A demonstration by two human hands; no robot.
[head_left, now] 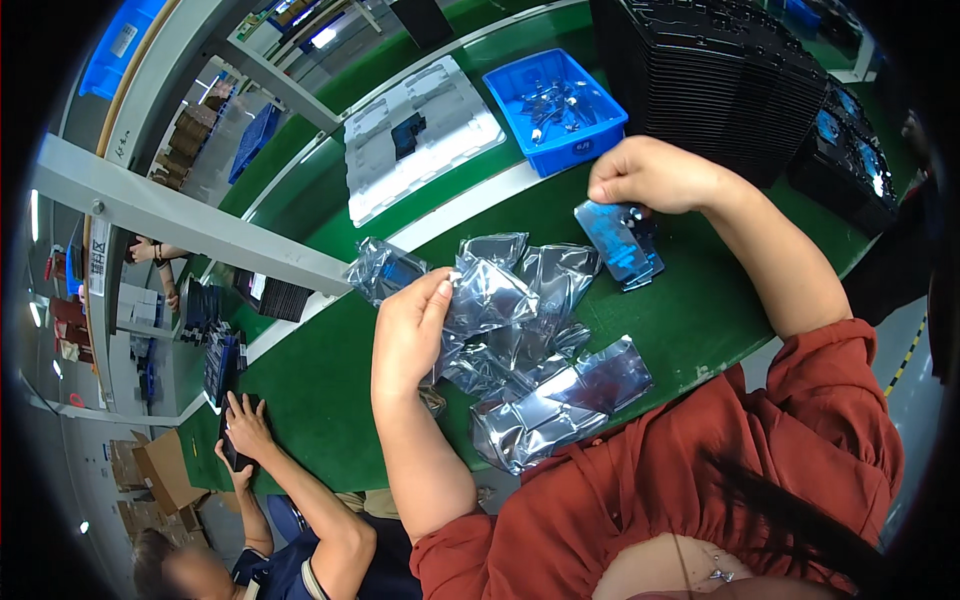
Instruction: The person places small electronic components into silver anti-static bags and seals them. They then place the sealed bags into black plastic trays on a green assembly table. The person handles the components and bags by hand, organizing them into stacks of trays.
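My left hand (408,325) is closed, thumb against fingers, on the edge of a shiny silver antistatic bag (495,293). Beneath and around that bag lies a loose heap of crumpled silver bags (560,395), some with dark flat contents showing through. Off to the right, my right hand (660,175) pinches the top end of a flat dark rectangular piece with a blue sheen (618,245). It hangs tilted over the green table, and a second dark piece shows behind its right edge; whether that one is also held I cannot tell.
Beyond my hands, a blue bin (555,120) holds small metallic parts. Left of it is a white moulded tray (420,135) with one dark piece. Tall stacks of black trays (700,90) stand at the far right. A co-worker's hands (248,430) hold a dark object at left.
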